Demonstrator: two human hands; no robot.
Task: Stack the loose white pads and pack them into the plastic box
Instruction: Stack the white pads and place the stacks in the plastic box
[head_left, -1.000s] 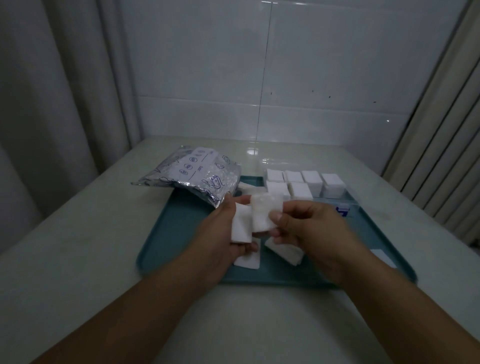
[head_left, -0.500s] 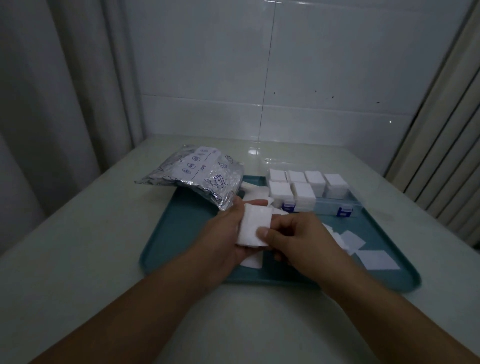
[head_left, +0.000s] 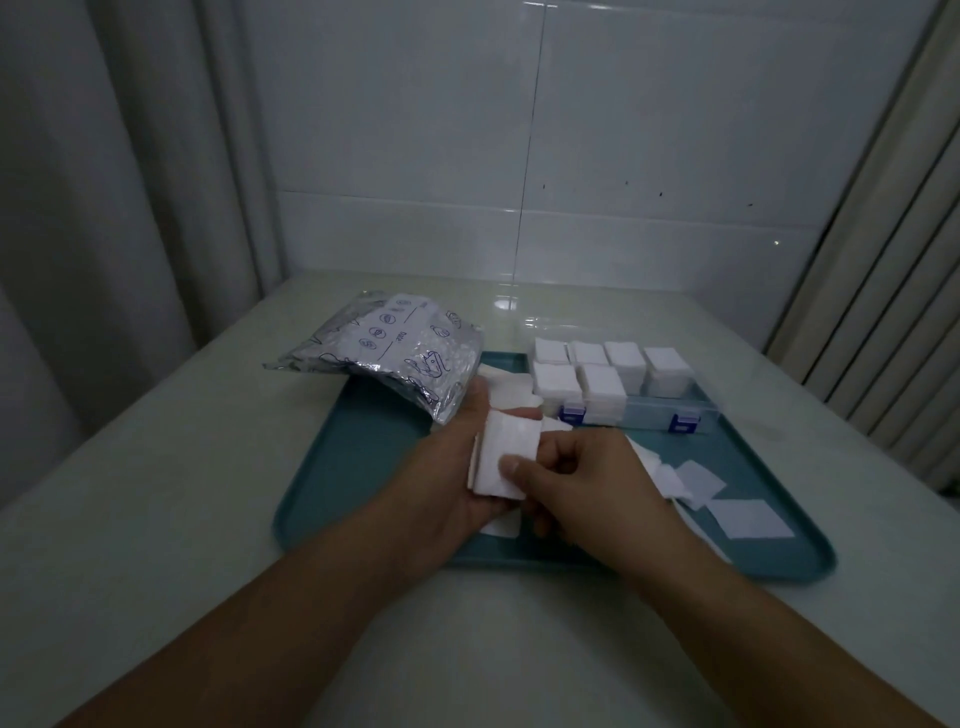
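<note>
Left hand (head_left: 447, 483) and right hand (head_left: 587, 488) together grip a stack of pads (head_left: 506, 452) above the tray (head_left: 353, 467); plastic box (head_left: 654, 410) behind holds pads.

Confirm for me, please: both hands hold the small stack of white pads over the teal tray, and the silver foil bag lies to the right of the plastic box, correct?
Not quite. In the head view the silver foil bag lies to the left of the plastic box, not the right. The rest stands: the left hand and right hand hold the stack of white pads over the teal tray.
</note>
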